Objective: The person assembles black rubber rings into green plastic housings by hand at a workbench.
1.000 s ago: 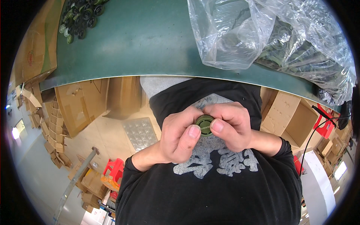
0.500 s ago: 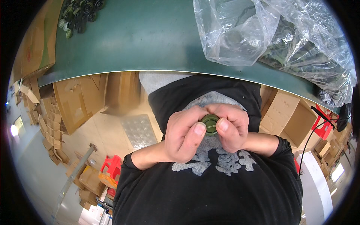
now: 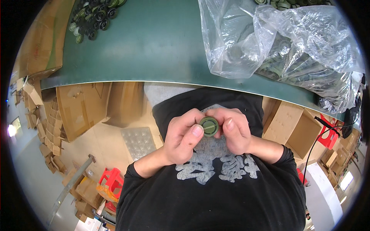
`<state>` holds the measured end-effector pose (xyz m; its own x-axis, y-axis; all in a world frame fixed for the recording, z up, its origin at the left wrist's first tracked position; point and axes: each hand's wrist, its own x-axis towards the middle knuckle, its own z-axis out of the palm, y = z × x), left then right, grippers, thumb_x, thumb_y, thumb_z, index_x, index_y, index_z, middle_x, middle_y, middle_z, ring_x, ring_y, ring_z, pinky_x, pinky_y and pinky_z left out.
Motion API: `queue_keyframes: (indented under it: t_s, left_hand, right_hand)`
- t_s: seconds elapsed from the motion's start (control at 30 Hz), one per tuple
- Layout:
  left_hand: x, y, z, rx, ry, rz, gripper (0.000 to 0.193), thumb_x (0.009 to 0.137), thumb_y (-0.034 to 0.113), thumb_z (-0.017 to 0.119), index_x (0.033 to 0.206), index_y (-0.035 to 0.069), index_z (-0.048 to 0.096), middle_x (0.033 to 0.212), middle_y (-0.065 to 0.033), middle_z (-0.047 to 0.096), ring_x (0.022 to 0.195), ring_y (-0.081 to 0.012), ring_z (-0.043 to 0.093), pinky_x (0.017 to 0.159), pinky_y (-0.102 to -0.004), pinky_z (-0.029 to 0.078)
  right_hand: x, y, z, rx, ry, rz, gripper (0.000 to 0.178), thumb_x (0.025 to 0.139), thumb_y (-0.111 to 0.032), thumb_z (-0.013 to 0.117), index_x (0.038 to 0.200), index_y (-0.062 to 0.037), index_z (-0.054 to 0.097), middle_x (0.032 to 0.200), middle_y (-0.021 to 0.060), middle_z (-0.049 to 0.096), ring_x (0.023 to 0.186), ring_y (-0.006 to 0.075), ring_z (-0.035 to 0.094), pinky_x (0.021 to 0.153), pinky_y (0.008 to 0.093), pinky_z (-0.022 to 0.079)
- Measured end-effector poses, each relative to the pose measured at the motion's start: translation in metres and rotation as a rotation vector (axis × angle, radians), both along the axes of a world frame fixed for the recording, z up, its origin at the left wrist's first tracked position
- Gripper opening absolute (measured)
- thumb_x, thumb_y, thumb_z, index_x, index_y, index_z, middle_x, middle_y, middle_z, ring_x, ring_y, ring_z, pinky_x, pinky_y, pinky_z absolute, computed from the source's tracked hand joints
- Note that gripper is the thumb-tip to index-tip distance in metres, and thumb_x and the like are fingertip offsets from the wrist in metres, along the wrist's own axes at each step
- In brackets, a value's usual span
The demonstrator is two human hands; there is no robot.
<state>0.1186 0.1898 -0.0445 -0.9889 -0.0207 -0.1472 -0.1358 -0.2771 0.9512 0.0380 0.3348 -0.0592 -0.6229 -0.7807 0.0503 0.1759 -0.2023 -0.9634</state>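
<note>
Close in front of my chest, I hold a small round dark green cap (image 3: 209, 127), its flat face with raised lettering turned up. My left hand (image 3: 182, 136) is closed on it, the thumb pressing the cap's left edge. Curled round its far and right side are the fingers of my right hand (image 3: 236, 133); the right thumb stands a little off the rim. What the fingertips do beneath the cap is hidden.
A green table (image 3: 162, 46) lies ahead. Black and green round caps (image 3: 94, 17) are heaped at its far left. A clear plastic bag (image 3: 239, 50) with green pieces fills its right, and more green caps (image 3: 287, 4) lie behind. Cardboard boxes (image 3: 83, 107) stand below the table edge.
The right thumb has lifted off the cap's face, so more of the cap shows. Both hands have shifted slightly left. The view has tilted, bringing more of the table's far side into sight.
</note>
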Motion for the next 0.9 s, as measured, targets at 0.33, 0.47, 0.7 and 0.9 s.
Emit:
queue_keyframes:
  t_s: [0.33,0.47,0.7,0.9]
  left_hand:
    - [-0.059,-0.108,0.003,-1.388,0.327,0.656,0.016,0.091,0.014,0.053,0.091,-0.001,0.057,0.071,-0.009,0.058,0.059,-0.0171,0.054,0.051,-0.0296,0.041]
    - [-0.097,-0.156,0.013,-1.86,0.377,0.704,0.013,0.086,0.015,0.06,0.081,0.004,0.057,0.069,-0.0093,0.058,0.064,-0.0264,0.057,0.055,-0.0364,0.047]
    - [-0.131,-0.196,0.005,-1.98,0.285,0.548,0.026,0.085,0.024,0.062,0.071,0.006,0.049,0.065,-0.0071,0.057,0.064,-0.0255,0.059,0.053,-0.0377,0.047]
    - [-0.138,-0.188,0.011,-1.88,0.222,0.472,0.032,0.083,0.031,0.064,0.07,0.006,0.051,0.066,-0.0076,0.058,0.064,-0.0272,0.058,0.053,-0.0376,0.045]
  right_hand:
    - [-0.099,0.009,0.07,0.114,1.15,-0.511,0.009,0.077,0.002,0.059,0.086,0.0029,0.06,0.077,0.0118,0.063,0.067,0.0239,0.059,0.059,0.0313,0.046]
    - [-0.141,-0.004,0.09,0.389,1.529,-0.639,0.016,0.077,0.004,0.057,0.092,0.0003,0.061,0.085,0.0121,0.064,0.08,0.03,0.059,0.075,0.0351,0.045]
    - [-0.152,0.011,0.09,0.699,1.371,-0.132,0.018,0.078,-0.003,0.059,0.095,-0.0037,0.063,0.073,0.0117,0.061,0.075,0.0298,0.058,0.079,0.0369,0.043]
    - [-0.157,0.013,0.099,0.822,1.082,-0.186,0.023,0.075,-0.005,0.064,0.097,-0.003,0.062,0.074,0.0132,0.059,0.073,0.0315,0.058,0.07,0.0369,0.046]
